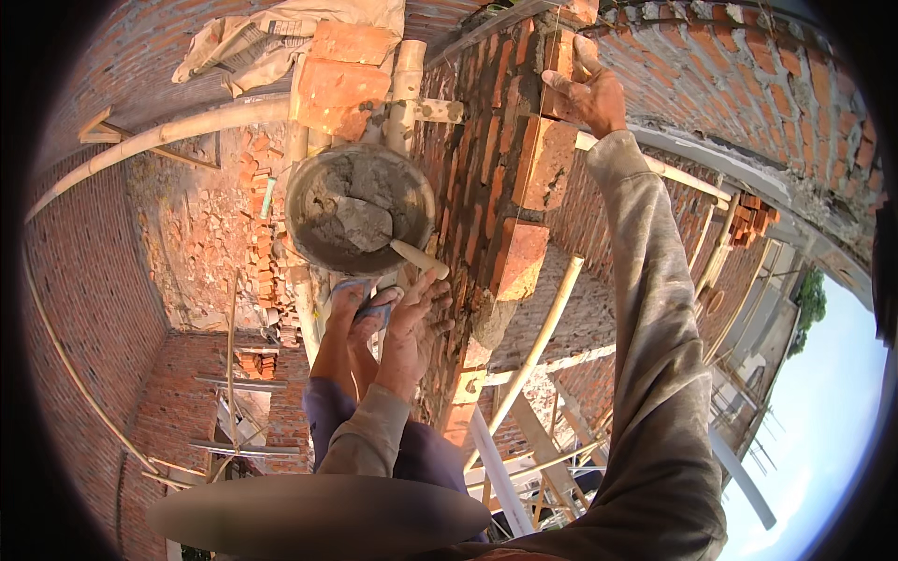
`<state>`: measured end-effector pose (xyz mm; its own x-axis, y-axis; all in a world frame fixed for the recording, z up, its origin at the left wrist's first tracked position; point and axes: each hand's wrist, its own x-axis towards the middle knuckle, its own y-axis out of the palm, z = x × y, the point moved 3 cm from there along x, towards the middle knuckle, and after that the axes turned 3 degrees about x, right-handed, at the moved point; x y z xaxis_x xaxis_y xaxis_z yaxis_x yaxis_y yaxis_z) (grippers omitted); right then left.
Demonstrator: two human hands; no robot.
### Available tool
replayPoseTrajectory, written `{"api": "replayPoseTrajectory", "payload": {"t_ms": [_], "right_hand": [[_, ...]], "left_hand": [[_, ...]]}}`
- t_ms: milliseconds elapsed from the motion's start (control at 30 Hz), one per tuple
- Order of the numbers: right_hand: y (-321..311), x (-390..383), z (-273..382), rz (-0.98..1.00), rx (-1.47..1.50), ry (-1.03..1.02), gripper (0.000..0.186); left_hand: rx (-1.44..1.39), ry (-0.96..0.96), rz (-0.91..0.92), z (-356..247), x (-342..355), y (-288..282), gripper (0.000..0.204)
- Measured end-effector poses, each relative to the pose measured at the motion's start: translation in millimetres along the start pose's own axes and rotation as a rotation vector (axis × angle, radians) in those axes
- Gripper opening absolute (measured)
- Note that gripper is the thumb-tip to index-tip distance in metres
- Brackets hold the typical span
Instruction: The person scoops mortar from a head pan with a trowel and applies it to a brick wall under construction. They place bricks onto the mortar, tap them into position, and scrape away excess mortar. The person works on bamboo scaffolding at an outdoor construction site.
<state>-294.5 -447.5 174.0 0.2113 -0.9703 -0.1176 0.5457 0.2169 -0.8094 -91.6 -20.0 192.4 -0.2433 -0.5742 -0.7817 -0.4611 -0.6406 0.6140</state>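
- A cloth sack (pixel 245 42) lies crumpled at the far left end of the bamboo scaffold (pixel 187 126).
- Two loose bricks (pixel 339 84) rest on the scaffold just right of the sack, beyond the mortar pan.
- The mortar pan (pixel 323 248), round and grey, sits on the scaffold poles beside the left face of the brick wall (pixel 486 140). It holds wet mortar.
- A trowel (pixel 374 229) lies in the pan, blade in the mortar, with its pale wooden handle (pixel 418 258) projecting over the near-right rim.
- The person's foot in a blue sandal (pixel 360 304) stands on the poles just below the pan.
- The left hand (pixel 416 323) is just below the trowel handle, fingers loosely curled and slightly apart, fingertips close to the handle end. Contact with the handle cannot be confirmed.
- The wall's stepped top edge runs between the two hands.
- The right hand (pixel 587 89) reaches up to the top course of the wall, fingers closed around a brick (pixel 559 61) at the upper edge; the brick stands on the course below.
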Motion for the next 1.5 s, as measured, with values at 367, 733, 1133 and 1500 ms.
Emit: {"api": "replayPoseTrajectory", "payload": {"t_ms": [367, 733, 1133, 1500], "right_hand": [[5, 8, -15, 0.098, -0.031, 0.014, 0.098], [-7, 15, -53, 0.103, 0.165, -0.119, 0.066], [-12, 16, -30, 0.05, 0.156, 0.035, 0.019], [-4, 20, -43, 0.087, 0.249, 0.118, 0.017]], "left_hand": [[0.02, -0.034, -0.019, 6, 4, 0, 0.074], [0.075, -0.05, 0.008, 11, 10, 7, 0.074], [0.108, -0.061, -0.031, 14, 17, 8, 0.072], [0.121, -0.08, 0.01, 14, 19, 4, 0.077]]}}
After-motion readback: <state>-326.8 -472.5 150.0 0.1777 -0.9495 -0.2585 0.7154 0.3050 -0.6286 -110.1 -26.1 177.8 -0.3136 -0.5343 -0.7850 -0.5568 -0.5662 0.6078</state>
